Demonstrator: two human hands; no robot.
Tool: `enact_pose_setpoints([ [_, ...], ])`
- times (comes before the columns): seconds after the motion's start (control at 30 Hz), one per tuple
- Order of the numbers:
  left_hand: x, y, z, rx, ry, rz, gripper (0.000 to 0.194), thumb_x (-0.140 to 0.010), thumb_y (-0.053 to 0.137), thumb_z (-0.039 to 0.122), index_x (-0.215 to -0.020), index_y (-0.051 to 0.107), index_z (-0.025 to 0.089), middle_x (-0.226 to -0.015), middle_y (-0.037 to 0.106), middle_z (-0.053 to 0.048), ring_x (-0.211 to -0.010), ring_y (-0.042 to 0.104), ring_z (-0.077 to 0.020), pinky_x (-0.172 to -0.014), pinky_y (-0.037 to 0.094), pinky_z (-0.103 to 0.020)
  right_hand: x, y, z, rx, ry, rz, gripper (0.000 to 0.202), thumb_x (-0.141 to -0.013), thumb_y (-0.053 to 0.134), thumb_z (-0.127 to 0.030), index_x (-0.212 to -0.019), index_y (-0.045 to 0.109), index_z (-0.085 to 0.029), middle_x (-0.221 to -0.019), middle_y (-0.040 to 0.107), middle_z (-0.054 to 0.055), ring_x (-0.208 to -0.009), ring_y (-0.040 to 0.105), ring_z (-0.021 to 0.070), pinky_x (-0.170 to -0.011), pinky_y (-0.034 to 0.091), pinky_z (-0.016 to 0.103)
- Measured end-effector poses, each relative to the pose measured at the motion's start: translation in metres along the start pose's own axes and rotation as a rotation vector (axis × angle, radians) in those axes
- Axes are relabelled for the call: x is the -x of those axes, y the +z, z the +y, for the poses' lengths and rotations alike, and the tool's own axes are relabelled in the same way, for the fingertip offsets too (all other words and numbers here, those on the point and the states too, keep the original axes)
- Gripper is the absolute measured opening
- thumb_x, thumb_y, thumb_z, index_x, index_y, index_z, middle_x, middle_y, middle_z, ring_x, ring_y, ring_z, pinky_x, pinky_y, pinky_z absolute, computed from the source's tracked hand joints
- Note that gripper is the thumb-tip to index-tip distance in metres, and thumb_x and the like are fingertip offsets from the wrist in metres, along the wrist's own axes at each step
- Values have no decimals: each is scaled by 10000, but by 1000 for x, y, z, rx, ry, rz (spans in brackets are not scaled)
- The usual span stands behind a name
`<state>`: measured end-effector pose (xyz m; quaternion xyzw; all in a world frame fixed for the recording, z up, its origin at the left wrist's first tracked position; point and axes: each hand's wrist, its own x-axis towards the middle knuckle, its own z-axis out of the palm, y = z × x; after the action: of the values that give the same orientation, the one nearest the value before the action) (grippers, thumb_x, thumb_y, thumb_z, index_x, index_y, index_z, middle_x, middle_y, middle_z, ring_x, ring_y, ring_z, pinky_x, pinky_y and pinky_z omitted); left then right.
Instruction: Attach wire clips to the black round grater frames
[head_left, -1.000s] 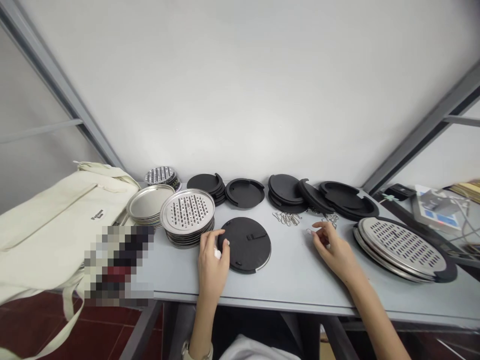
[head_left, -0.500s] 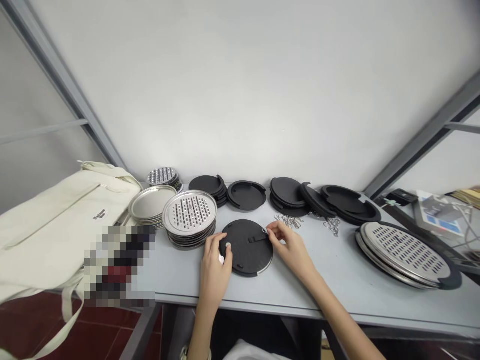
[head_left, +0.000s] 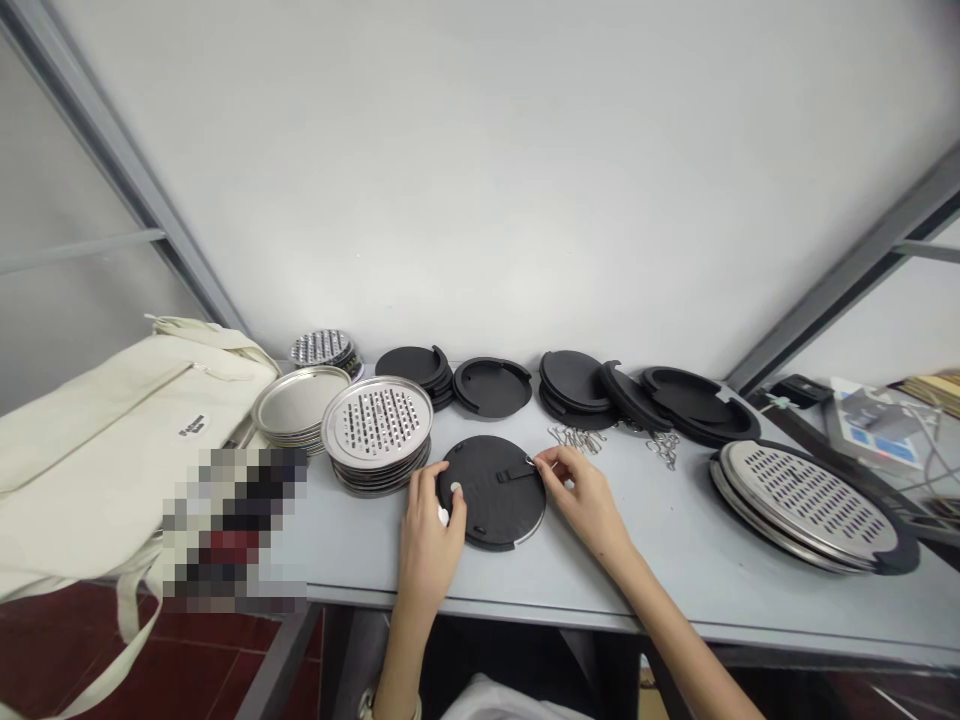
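Black disc (head_left: 491, 510) flat between both hands (head_left: 433, 530) (head_left: 589, 505)

One head-worn camera looks forward and down, at close range, across the grey table (head_left: 686, 535) from above its front side. It faces the white wall (head_left: 480, 180) behind.

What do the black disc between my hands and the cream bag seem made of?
Black disc: probably plastic, matte, with moulded-looking detail; its silvery edge hints at metal. Cream bag: seemingly fabric, perhaps canvas, dull, with soft creases.
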<state>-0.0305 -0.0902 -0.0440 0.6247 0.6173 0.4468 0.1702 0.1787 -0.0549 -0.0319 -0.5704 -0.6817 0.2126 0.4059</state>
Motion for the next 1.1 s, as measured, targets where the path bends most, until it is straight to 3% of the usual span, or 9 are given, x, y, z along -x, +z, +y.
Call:
enact_pose_setpoints([
  [0.2, 0, 0, 2, -78, 59, -5, 260, -878, 483, 240, -1132, 537, 226, -1160, 532, -76, -1084, 545, -210, -855, 497, -341, 0, 0, -6, -34, -24, -47, 169, -915, 442, -294, -941, 575, -192, -749, 569, 14, -647, 526, 150, -645, 433, 273],
  [0.37, 3, 1, 9, -266, 52, -59, 351, -908, 460, 274, -1254, 514, 260, -1321, 477, -79, -1036, 603, -221, -730, 538, -310, -2, 1, -9, -14, -18, -72, 179, -920, 428, -308, -919, 571, -200, -679, 516, -8, -588, 479, 144, -591, 403, 264],
  [0.57, 7, 1, 14, -389, 65, -128, 405, -934, 419, 307, -1336, 464, 319, -1441, 390, -43, -1004, 628, -228, -702, 544, -315, -5, 2, -8, 3, 17, -59, 171, -924, 423, -314, -864, 544, -209, -618, 482, -32, -541, 453, 133, -548, 365, 249],
  [0.7, 6, 0, 14, -385, 63, -128, 403, -927, 437, 306, -1327, 478, 326, -1439, 399, -39, -985, 636, -225, -698, 544, -310, -4, 1, -6, -1, 48, -30, 170, -917, 429, -328, -859, 534, -208, -616, 496, -30, -540, 461, 137, -545, 366, 250],
  [0.93, 5, 1, 10, -332, 96, -100, 395, -908, 478, 315, -1302, 514, 314, -1407, 439, -61, -986, 636, -243, -698, 547, -321, -5, -2, -7, -47, 24, -104, 237, -923, 394, -385, -830, 523, -209, -609, 480, -18, -537, 439, 144, -534, 376, 258],
  [1.1, 5, 1, 12, -330, 85, -114, 399, -909, 479, 329, -1306, 510, 316, -1408, 435, -63, -978, 639, -241, -706, 547, -324, -5, 0, -4, -26, 39, -37, 214, -918, 410, -360, -855, 543, -204, -609, 497, -16, -539, 455, 143, -542, 382, 263],
])
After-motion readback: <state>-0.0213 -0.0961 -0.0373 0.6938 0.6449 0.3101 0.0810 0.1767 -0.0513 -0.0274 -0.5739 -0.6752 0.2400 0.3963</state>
